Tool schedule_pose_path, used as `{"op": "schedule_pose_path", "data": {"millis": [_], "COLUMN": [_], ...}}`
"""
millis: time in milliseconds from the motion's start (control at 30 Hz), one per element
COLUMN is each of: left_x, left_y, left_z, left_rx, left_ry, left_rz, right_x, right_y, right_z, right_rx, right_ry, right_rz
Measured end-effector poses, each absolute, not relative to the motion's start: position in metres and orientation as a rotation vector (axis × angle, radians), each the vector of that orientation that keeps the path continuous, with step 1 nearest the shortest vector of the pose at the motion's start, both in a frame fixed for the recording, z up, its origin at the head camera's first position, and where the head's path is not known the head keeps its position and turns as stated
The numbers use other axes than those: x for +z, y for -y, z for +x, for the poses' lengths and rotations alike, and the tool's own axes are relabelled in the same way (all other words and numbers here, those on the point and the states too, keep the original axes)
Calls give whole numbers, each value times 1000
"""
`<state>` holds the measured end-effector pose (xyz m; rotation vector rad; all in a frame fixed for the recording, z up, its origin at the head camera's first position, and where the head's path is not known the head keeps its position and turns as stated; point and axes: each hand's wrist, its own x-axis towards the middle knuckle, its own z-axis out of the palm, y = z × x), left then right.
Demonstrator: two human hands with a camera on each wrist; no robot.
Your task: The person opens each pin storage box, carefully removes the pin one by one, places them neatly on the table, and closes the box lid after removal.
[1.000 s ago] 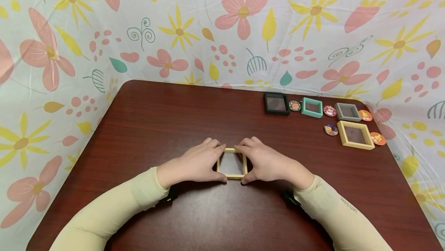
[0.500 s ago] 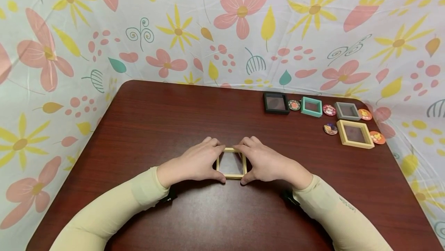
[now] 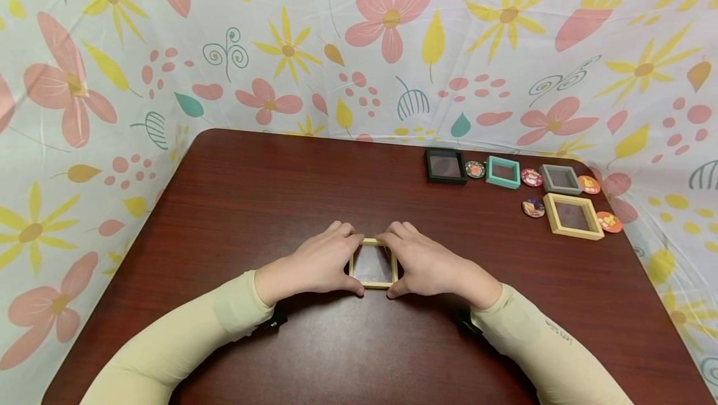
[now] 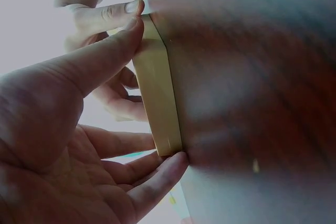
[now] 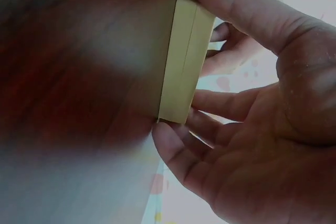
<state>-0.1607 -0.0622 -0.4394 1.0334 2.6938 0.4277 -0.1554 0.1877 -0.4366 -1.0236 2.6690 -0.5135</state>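
A small pale-yellow display frame (image 3: 377, 285) with a clear window lies on the table between both hands. My left hand (image 3: 322, 263) grips its left end, thumb at the near edge and fingers at the far edge. On the opposite end my right hand (image 3: 429, 265) holds it the same way. The left wrist view shows the outer side of the frame (image 4: 157, 90) between thumb and fingertips, low against the tabletop. A thin seam runs along the side of the frame (image 5: 185, 61) in the right wrist view. The frame's underside is hidden.
At the table's (image 3: 269, 181) back right stand a black frame (image 3: 429, 171), a teal frame (image 3: 503, 183), a grey frame (image 3: 563, 190) and a larger yellow frame (image 3: 580, 233). Several round badges (image 3: 532, 177) lie among them. A flowered curtain (image 3: 336, 100) borders the table.
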Motion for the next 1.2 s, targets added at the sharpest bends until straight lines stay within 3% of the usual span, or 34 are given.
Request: {"op": "schedule_pose_path", "data": {"millis": [667, 1200], "left_x": [-446, -446], "left_y": [58, -22], "left_z": [-167, -201], "left_rx": [910, 1426], "left_ry": [-2523, -1962], "left_rz": [839, 690], "right_x": [-432, -413], "right_y": [-209, -277], "right_z": [-176, -208], "right_rx": [-454, -351], "right_ry": [-2736, -2816], "right_rz": [-953, -636]}}
